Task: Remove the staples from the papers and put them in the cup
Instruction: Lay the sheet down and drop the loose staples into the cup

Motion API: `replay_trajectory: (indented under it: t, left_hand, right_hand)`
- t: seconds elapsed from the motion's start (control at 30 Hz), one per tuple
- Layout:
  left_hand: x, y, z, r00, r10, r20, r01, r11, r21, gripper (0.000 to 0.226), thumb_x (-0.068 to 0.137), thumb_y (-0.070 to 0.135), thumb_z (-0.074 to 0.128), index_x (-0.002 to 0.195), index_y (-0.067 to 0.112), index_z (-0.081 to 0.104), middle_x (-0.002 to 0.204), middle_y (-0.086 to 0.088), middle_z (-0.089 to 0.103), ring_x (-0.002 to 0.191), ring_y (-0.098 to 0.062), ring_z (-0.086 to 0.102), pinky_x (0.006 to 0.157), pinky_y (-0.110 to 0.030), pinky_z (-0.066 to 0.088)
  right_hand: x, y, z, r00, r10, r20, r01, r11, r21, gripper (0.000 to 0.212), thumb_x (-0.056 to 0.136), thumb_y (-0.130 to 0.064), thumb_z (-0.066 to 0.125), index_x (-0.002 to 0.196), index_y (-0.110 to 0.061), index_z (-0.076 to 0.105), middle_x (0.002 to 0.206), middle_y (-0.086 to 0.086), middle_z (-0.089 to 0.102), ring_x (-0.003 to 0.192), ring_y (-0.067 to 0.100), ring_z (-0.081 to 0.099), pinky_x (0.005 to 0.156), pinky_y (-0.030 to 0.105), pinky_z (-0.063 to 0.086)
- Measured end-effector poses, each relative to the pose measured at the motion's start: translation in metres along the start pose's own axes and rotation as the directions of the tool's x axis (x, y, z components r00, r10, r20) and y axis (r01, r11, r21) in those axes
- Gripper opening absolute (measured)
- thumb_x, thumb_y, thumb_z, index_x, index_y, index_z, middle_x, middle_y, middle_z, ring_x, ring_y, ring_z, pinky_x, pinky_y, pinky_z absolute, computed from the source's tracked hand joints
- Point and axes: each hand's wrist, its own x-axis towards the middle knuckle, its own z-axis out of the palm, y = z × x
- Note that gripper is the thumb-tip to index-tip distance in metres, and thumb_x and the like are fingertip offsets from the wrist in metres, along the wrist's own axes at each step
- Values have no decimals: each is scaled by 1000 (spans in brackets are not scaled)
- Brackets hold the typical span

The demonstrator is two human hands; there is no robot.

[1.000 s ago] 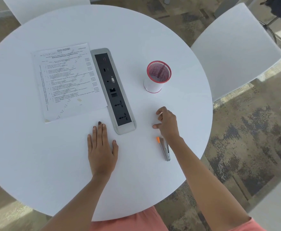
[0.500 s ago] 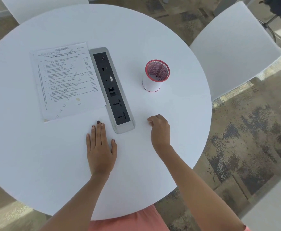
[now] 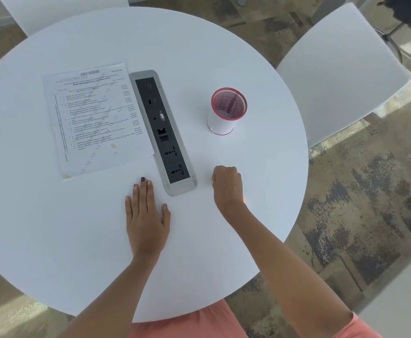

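The stapled papers (image 3: 94, 118) lie printed side up on the left of the round white table (image 3: 53, 240). A red-rimmed mesh cup (image 3: 228, 111) stands upright to the right of the middle. My left hand (image 3: 146, 215) rests flat on the table, fingers together, below the papers. My right hand (image 3: 227, 186) is curled into a fist below the cup. Of the staple remover (image 3: 243, 198), only an orange sliver shows at the wrist's right edge; the rest is hidden under my hand.
A silver and black power socket strip (image 3: 163, 132) is set into the table between the papers and the cup, and the papers' right edge overlaps it. White chairs stand at the right (image 3: 340, 69) and far left. Patterned carpet surrounds the table.
My right hand slid left and back over the staple remover and closed into a fist, so the tool is now almost hidden. The left hand, papers and cup stayed put.
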Motion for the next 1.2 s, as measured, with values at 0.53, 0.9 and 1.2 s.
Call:
replay_trajectory:
  t: [0.53, 0.9, 1.2]
  left_hand:
    - [1, 1, 0, 1000, -12, 10, 12, 1000, -18, 65, 98, 33, 32, 156, 7, 22, 165, -7, 21, 153, -25, 20, 125, -43, 15]
    - [0, 1, -3, 1000, -8, 12, 8, 1000, -15, 64, 98, 33, 30, 155, 6, 23, 165, -8, 22, 152, -26, 22, 124, -45, 18]
    - [0, 0, -2, 1000, -11, 24, 11, 1000, -7, 65, 98, 33, 31, 156, 6, 22, 165, -8, 21, 152, -26, 21, 124, -45, 18]
  right_hand:
    - [30, 8, -31, 948, 215, -234, -61, 845, 532, 10, 63, -2, 67, 68, -8, 61, 49, -4, 52, 46, 14, 45, 56, 19, 41]
    - [98, -15, -100, 824, -7, -566, 235, 914, 330, 18, 75, 1, 55, 78, -2, 73, 70, 8, 72, 65, 25, 65, 67, 35, 54]
    - [87, -7, -81, 763, -22, -646, 326, 876, 355, 15, 74, 10, 55, 78, -3, 61, 73, 9, 67, 69, 24, 62, 64, 31, 51]
